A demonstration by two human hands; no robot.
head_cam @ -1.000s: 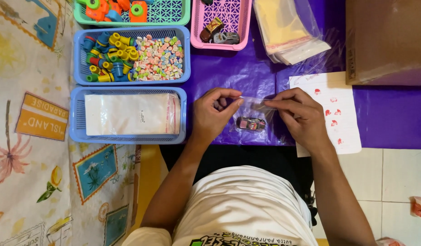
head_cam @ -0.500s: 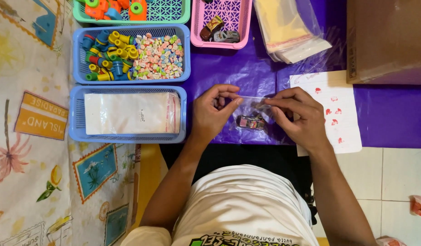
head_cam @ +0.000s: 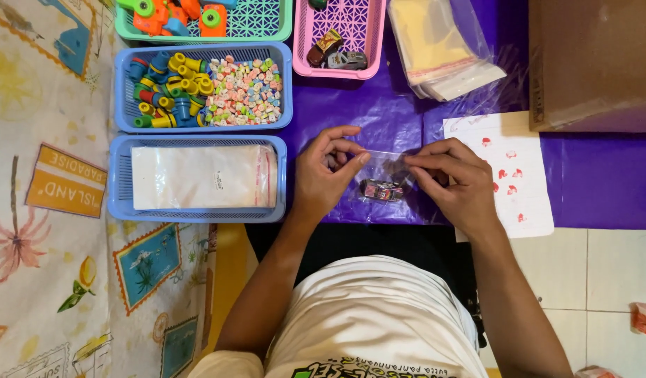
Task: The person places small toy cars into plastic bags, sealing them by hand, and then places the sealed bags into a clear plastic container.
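Baskets, bags and a box on a purple cover

Blue basket holds flat clear packets; another blue basket holds coloured pegs and small beads; pink basket holds toy cars; stack of clear bags beside brown cardboard box; white sheet with red marks.

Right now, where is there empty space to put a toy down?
Bare purple cover lies right of the spotted white sheet, below the cardboard box. Another patch sits between the blue baskets and the stack of clear bags. It is crowded at the baskets and where both hands hold the small bag with a toy car.
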